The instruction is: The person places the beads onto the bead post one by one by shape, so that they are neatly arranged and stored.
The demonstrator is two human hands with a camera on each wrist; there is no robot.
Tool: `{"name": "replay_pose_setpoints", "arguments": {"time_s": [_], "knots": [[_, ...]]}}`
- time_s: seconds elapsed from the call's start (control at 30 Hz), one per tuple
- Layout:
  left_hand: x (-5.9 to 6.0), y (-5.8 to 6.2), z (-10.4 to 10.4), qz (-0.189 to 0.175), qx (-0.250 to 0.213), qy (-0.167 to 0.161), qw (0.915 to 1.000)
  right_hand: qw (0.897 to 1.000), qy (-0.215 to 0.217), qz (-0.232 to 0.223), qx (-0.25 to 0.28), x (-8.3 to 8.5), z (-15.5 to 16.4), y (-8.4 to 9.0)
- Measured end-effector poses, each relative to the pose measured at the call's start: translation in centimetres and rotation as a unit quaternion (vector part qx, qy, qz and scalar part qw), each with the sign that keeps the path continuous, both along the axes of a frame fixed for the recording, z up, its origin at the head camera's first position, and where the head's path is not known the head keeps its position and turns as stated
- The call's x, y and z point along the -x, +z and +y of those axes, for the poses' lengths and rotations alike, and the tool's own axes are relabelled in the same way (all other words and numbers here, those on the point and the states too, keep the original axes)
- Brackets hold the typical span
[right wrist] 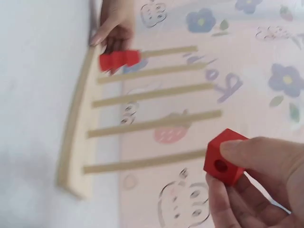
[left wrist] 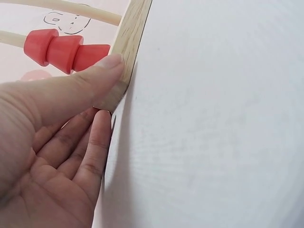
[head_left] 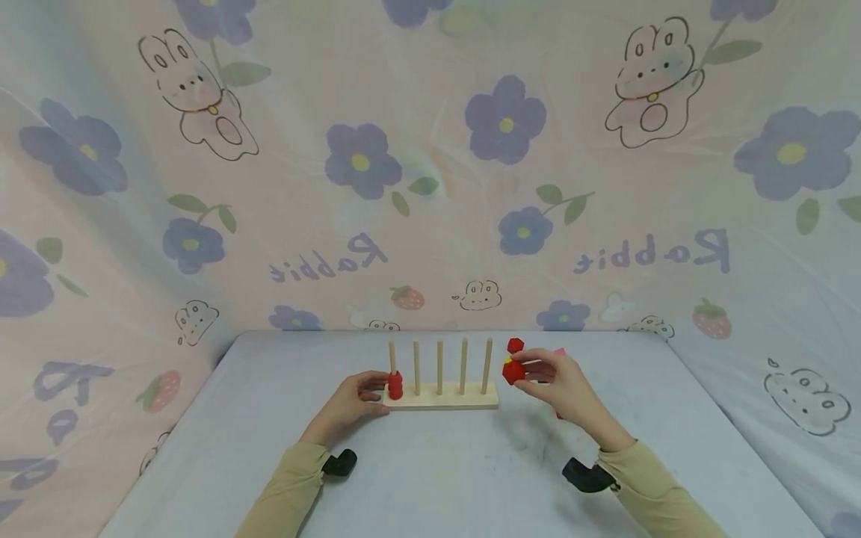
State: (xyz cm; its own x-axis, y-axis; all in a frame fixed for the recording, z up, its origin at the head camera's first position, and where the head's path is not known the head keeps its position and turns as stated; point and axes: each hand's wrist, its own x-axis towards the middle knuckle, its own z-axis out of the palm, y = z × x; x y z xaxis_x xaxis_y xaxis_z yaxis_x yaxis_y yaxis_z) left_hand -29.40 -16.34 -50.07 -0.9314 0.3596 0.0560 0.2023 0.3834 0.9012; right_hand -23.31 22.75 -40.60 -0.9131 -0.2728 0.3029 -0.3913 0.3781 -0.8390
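Observation:
A wooden peg stand [head_left: 440, 403] with a row of several upright pegs stands on the table. Its leftmost peg carries a stack of red tapered beads [left wrist: 65, 49]. My left hand [head_left: 351, 398] grips the left end of the base, thumb on its front side and fingers around the end. Off the right end of the stand, my right hand [head_left: 563, 382] pinches a red faceted bead [right wrist: 227, 159] between thumb and fingers. The bead's round hole shows in the right wrist view, near the tip of the rightmost peg there. The other pegs are bare.
Behind the right hand lie another red bead [head_left: 515, 345], a bit of something yellow [head_left: 507, 360] and a pink piece [head_left: 560, 351], partly hidden by the hand. A white table [head_left: 430, 471] meets a patterned cloth [head_left: 437, 224] at the back and sides.

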Motion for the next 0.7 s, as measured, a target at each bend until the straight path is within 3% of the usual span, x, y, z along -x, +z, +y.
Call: {"name": "replay_pose_setpoints", "arguments": {"time_s": [0.17, 0.33, 0.53, 0.7], "knots": [[-0.3, 0.2, 0.1, 0.004, 0.010, 0.003, 0.9999, 0.998, 0.022, 0.002, 0.056, 0.5, -2.6, 2.9], [-0.4, 0.2, 0.2, 0.000, 0.013, 0.001, 0.9999, 0.992, 0.061, 0.016, 0.105, 1.7, -5.6, 3.9], [-0.4, 0.1, 0.2, -0.006, 0.012, 0.006, 0.9999, 0.989, 0.082, 0.000, 0.126, 2.7, -9.2, 3.9], [-0.4, 0.1, 0.3, -0.009, 0.010, 0.011, 0.9998, 0.989, 0.088, 0.049, 0.107, 2.1, -11.9, 5.4]]}}
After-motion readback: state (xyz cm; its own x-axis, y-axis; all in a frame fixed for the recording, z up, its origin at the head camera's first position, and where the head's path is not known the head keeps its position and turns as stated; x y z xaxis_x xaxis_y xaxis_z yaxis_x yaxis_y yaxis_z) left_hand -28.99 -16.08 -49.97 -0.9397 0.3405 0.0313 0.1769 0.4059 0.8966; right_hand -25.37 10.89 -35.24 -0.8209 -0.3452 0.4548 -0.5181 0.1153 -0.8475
